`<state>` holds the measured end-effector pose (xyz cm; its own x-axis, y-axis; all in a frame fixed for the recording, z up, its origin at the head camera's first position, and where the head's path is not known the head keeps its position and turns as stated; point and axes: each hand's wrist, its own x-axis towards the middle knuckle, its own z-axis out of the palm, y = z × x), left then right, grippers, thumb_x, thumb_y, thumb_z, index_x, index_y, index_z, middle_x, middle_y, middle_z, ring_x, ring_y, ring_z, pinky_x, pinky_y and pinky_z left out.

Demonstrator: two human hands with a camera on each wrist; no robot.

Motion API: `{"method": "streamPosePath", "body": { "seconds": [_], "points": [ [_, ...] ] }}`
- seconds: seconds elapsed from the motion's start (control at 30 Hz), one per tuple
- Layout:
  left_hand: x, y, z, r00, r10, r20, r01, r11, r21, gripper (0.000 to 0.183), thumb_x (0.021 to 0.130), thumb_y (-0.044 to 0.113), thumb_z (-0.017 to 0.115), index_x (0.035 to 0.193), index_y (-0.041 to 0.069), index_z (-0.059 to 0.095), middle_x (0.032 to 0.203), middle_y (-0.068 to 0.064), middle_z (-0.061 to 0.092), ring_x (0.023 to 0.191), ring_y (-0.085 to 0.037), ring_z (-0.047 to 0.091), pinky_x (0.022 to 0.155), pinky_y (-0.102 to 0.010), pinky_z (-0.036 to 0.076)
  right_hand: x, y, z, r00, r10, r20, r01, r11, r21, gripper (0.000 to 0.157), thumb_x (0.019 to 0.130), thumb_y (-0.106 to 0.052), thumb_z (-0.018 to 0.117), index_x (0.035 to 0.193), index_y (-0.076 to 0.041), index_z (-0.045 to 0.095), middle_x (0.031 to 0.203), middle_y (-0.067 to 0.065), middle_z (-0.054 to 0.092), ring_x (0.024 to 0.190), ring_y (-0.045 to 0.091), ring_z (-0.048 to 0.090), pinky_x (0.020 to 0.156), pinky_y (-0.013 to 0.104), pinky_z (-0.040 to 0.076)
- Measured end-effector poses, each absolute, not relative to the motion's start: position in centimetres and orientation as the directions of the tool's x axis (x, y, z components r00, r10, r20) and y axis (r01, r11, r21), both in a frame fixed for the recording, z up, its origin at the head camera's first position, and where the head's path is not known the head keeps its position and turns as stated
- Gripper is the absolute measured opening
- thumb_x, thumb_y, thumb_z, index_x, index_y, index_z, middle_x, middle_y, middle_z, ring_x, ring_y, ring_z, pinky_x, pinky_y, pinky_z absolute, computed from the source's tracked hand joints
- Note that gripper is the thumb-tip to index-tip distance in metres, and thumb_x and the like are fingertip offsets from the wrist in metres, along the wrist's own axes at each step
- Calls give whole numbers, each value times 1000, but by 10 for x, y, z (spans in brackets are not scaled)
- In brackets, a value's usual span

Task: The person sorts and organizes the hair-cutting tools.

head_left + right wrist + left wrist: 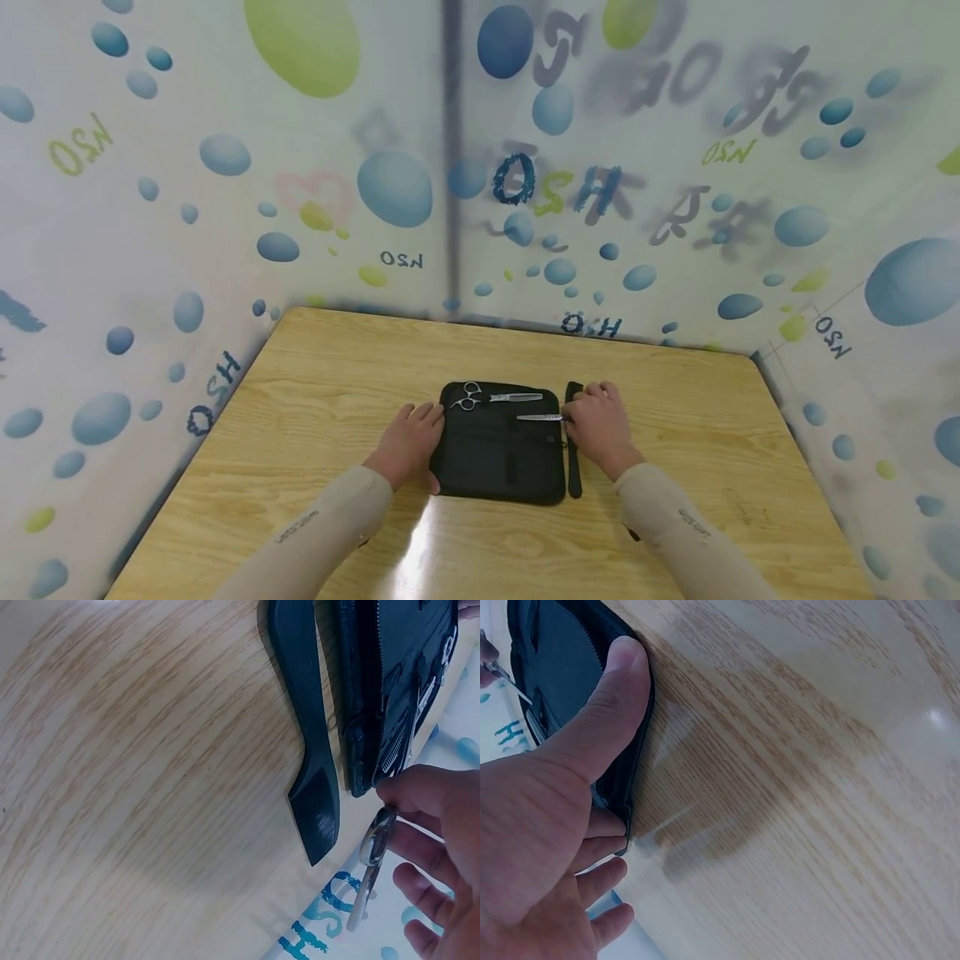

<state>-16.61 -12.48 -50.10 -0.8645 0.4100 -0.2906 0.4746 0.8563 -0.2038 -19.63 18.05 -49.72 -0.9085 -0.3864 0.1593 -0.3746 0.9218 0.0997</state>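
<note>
A flat black zippered case (pixel 480 462) lies on the table. Along its left edge rests my left hand (pixel 408 437); the left wrist view shows the thumb (pixel 622 675) pressing the rim, the other fingers loosely extended. My right hand (pixel 602 422) pinches a silver pair of scissors (pixel 537 417) near the handle, the blades pointing left over the case. In the right wrist view a finger ring (pixel 375 840) of these scissors shows below the fingertips. Another pair of scissors (pixel 516 397), with a wider blade, lies across the case's far part, its rings at the left.
A long black comb-like tool (pixel 315 817) with a finely ridged wide end lies just right of the case, partly under my right hand in the head view. The wood-grain table (pixel 322 375) is bordered at the back and sides by patterned walls (pixel 405 292).
</note>
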Motion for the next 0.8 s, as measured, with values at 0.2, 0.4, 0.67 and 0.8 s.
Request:
{"method": "streamPosePath", "body": {
  "seconds": [0.2, 0.4, 0.67, 0.8],
  "points": [
    [-167, -124, -501, -865, 414, -285, 477, 855, -206, 112, 58, 73, 78, 144, 8, 46, 152, -5, 44, 142, -24, 38, 116, -42, 31, -198, 175, -500, -906, -393, 157, -380, 919, 105, 12, 82, -15, 72, 89, -22, 79, 84, -3, 72, 82, 21, 52, 98, 47, 37],
    [-165, -126, -499, -865, 410, -290, 472, 861, -190, 112, 58, 72, 78, 145, 8, 45, 153, -6, 42, 142, -24, 37, 117, -42, 31, -198, 169, -499, -907, -396, 145, -385, 918, 101, 13, 83, -15, 72, 91, -22, 80, 85, -2, 73, 85, 21, 54, 101, 47, 37],
    [-165, -126, -499, -865, 416, -281, 475, 858, -194, 111, 59, 72, 78, 144, 8, 47, 152, -6, 44, 142, -24, 38, 116, -42, 31, -202, 163, -501, -919, -375, 119, -367, 926, 85, 12, 83, -18, 74, 92, -23, 79, 86, -2, 72, 85, 20, 52, 103, 47, 33],
    [-165, -126, -500, -864, 419, -280, 479, 855, -198, 111, 59, 72, 77, 144, 8, 46, 152, -6, 43, 142, -24, 38, 116, -42, 32, -203, 162, -504, -918, -377, 125, -369, 926, 86, 12, 81, -18, 75, 91, -24, 79, 86, -3, 72, 84, 19, 52, 103, 47, 33]
  ]
}}
